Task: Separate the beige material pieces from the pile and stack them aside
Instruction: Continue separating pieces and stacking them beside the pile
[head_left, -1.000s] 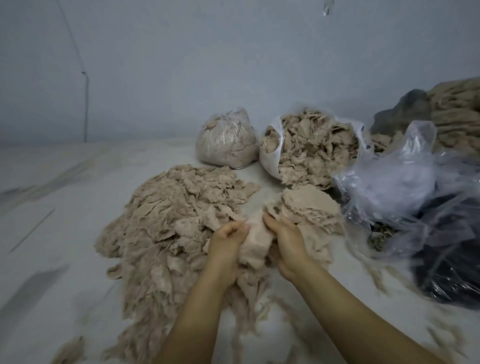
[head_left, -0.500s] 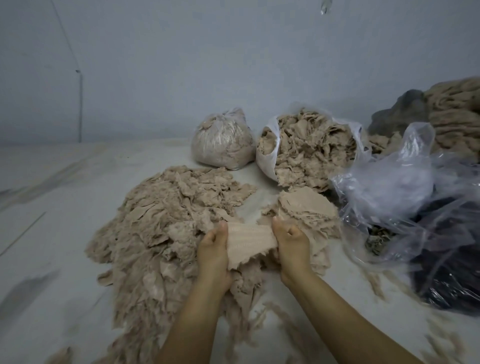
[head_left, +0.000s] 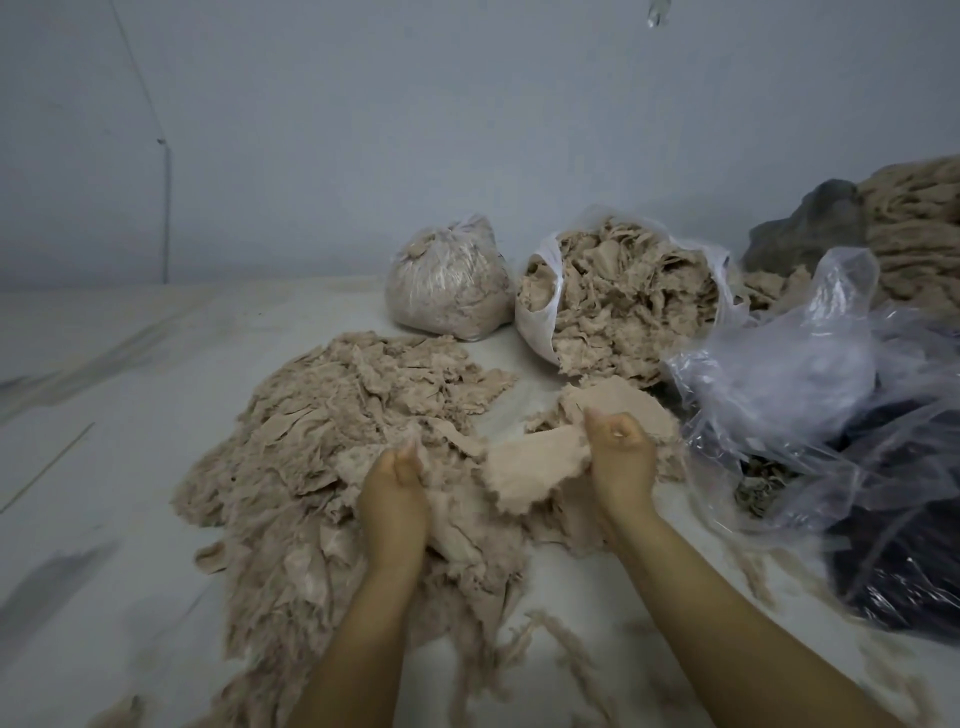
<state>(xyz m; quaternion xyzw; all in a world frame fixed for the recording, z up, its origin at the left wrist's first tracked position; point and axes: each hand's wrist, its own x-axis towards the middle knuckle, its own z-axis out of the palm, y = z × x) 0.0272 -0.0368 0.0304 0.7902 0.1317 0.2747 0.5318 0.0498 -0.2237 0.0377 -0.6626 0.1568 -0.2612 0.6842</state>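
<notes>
The big pile (head_left: 337, 467) of beige scraps spreads across the left. Over its near edge, the left hand (head_left: 395, 493) has its fingers curled, apparently pinching a frayed wisp, though blur hides it. To its right, the right hand (head_left: 621, 457) pinches one beige piece (head_left: 530, 467), just short of the small stack (head_left: 618, 410). Clinging fibres could drag extra scraps along.

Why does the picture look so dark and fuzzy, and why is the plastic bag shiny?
Head view: the light is dim and bluish, so everything looks grey; the edges are smeared, most along the floor at left; the clear plastic bag shows pale glare streaks; the left hand and right hand look soft, not crisp.
</notes>
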